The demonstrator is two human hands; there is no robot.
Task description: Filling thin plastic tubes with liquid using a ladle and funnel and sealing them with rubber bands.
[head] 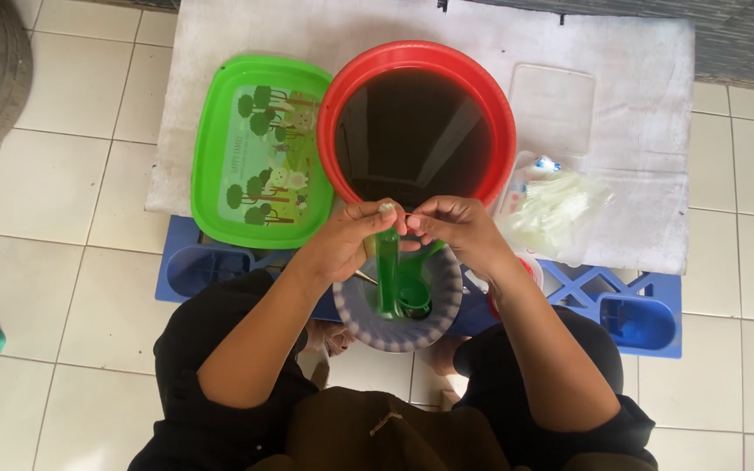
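Observation:
My left hand [348,237] pinches the top of a long thin plastic bag filled with green liquid [387,275], which hangs down over a small grey bowl [355,314]. My right hand [460,228] holds the same bag top, with a thin red band stretched between the fingers of both hands. A green funnel [414,292] lies in the bowl beside the bag. Just beyond my hands stands a red basin [499,113] full of dark liquid.
A green tray [220,166] with a tree picture lies left of the basin on a white cloth [639,105]. A pile of clear plastic bags [556,209] and a clear lid [551,109] sit to the right. A blue crate [647,318] is under the cloth; tiled floor all around.

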